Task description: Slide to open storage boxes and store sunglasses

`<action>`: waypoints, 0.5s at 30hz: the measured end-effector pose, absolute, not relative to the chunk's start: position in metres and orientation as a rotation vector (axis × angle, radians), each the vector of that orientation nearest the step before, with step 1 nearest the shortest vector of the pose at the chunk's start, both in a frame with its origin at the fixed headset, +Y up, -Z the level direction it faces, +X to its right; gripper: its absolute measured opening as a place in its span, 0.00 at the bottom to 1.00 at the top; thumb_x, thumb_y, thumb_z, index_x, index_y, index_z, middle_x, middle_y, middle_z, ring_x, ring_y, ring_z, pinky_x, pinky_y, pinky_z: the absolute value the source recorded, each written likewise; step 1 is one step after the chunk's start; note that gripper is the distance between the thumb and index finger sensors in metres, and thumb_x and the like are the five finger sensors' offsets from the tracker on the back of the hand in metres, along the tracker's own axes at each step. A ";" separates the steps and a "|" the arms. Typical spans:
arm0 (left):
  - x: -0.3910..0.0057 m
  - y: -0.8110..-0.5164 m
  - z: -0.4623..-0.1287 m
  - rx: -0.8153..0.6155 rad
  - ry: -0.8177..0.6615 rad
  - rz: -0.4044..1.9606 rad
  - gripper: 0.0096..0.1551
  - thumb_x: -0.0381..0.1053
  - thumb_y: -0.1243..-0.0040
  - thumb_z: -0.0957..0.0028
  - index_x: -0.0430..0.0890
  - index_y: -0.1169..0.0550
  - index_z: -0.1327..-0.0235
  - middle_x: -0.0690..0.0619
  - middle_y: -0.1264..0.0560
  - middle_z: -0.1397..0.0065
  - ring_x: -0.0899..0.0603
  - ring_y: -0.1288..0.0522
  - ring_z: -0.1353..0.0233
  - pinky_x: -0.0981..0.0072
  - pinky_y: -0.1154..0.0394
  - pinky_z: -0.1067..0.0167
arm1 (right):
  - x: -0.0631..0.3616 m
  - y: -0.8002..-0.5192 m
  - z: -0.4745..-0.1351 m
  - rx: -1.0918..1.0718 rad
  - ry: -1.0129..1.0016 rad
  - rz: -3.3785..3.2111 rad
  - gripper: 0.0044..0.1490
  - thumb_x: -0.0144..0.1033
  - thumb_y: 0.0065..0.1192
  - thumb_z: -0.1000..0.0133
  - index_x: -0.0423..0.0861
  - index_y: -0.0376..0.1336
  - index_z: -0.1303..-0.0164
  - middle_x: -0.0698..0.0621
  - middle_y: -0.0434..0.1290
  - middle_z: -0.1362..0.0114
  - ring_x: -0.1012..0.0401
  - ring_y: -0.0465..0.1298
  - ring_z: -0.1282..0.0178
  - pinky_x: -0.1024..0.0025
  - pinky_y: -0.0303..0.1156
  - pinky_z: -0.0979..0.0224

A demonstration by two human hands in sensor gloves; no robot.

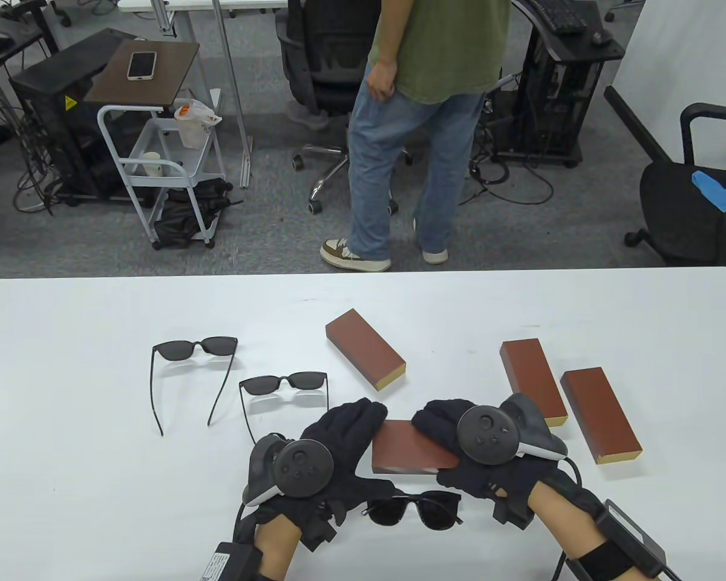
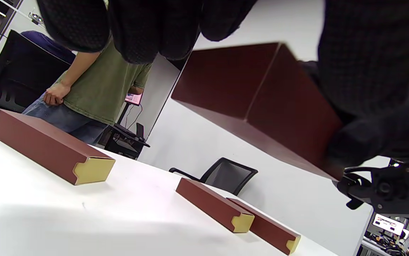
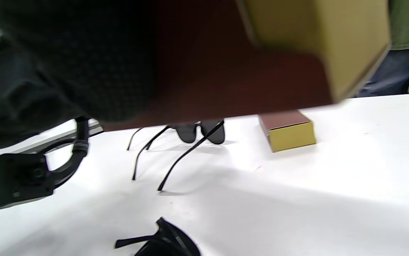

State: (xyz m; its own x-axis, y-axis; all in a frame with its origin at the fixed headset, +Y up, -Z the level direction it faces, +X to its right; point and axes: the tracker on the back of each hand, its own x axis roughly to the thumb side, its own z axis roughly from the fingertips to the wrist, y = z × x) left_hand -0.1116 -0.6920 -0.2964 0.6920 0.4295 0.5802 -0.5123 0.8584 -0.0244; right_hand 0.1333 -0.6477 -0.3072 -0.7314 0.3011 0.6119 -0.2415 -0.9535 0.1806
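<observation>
Both my hands held one brown box above the surface.
My left hand and right hand gripped the box at its ends, with folded sunglasses lying just below.

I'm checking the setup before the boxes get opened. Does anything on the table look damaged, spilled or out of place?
Nothing stands out. Three storage boxes lie closed and intact on the table, a fourth box is held between both hands, and three sunglasses look whole.
</observation>
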 end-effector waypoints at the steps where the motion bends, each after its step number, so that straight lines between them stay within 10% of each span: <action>1: -0.112 -0.692 -0.297 0.137 -0.611 0.523 0.63 0.76 0.26 0.72 0.58 0.37 0.20 0.51 0.36 0.17 0.38 0.33 0.20 0.36 0.31 0.33 | 0.132 -0.649 -0.306 0.978 0.129 2.667 0.54 0.46 0.80 0.67 0.52 0.53 0.33 0.43 0.56 0.23 0.44 0.61 0.25 0.46 0.59 0.23; 15: -0.111 -0.702 -0.306 -0.115 -0.618 0.585 0.58 0.63 0.19 0.69 0.51 0.33 0.23 0.46 0.31 0.22 0.36 0.27 0.27 0.39 0.27 0.36 | 0.153 -0.684 -0.296 0.915 -0.011 2.588 0.58 0.53 0.78 0.68 0.50 0.51 0.31 0.41 0.54 0.23 0.42 0.58 0.24 0.43 0.56 0.23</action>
State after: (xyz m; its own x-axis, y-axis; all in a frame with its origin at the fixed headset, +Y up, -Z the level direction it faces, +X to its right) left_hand -0.1105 -0.7025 -0.3059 0.6596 0.5488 0.5136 -0.4819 0.8332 -0.2713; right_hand 0.1527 -0.6842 -0.2961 -0.7085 0.3617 0.6059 -0.3668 -0.9223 0.1217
